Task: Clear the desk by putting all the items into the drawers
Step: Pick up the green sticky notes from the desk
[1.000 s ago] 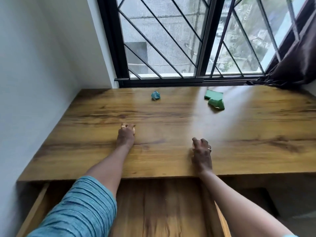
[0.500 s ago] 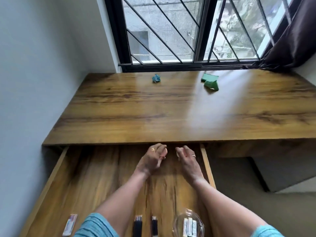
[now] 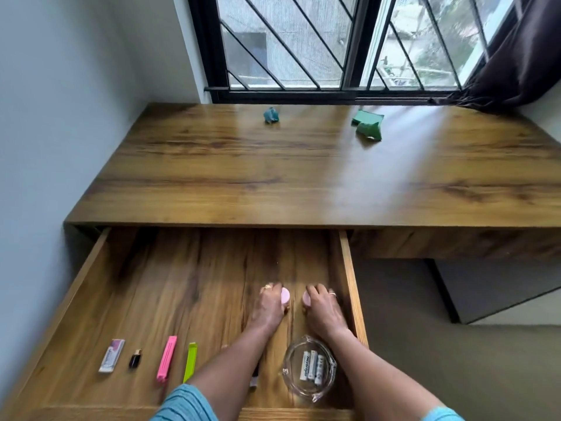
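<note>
The wooden drawer under the desk stands pulled out. Inside it, my left hand grips a small round pink item, and my right hand grips a second pink round item. Both hands sit low over the drawer floor, side by side near its right wall. On the desk's far side lie a small blue crumpled object and two green packets.
In the drawer's near part lie a small white packet, a tiny dark bottle, a pink clip, a green clip and a glass dish holding batteries. A barred window and dark curtain stand behind the desk.
Both hands drew back from the desktop and dropped into the open drawer, each carrying a pink item. The view tilted down, revealing the drawer's contents.
</note>
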